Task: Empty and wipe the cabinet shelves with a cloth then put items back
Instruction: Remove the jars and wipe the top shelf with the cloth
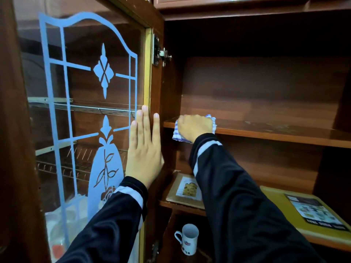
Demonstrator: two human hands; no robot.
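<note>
**One cloth on one bare shelf, two hands at the cabinet**

The wooden cabinet (266, 82) fills the view, its right bay open and dark at the top. One glass door (85, 92), frosted with a pale blue floral and lattice pattern, stands beside the opening on one visible metal hinge (160, 52). Behind the glass two wire racks show, one above the other, and a white plastic bag (60, 221) lies at the bottom.

In the open bay two shelves can be counted. The upper shelf (275, 131) carries no items except the cloth; its surface looks scuffed and patchy toward the right. The lower shelf (182, 205) holds two flat things: one brown cardboard packet (178, 188) with a printed label at the left, and one yellow box (284, 209) with a dark label at the right. Below them stands one white mug (189, 239), handle to the left.

Two dark sleeves with white stripes reach in. The left hand (144, 149) lies flat against the door's edge, fingers straight and spread, gripping nothing. The right hand (195, 126) presses down on the single blue-and-white checked cloth (177, 134) at the upper shelf's front left corner, fingers curled over it, with the cloth's edge hanging slightly past the shelf lip.
</note>
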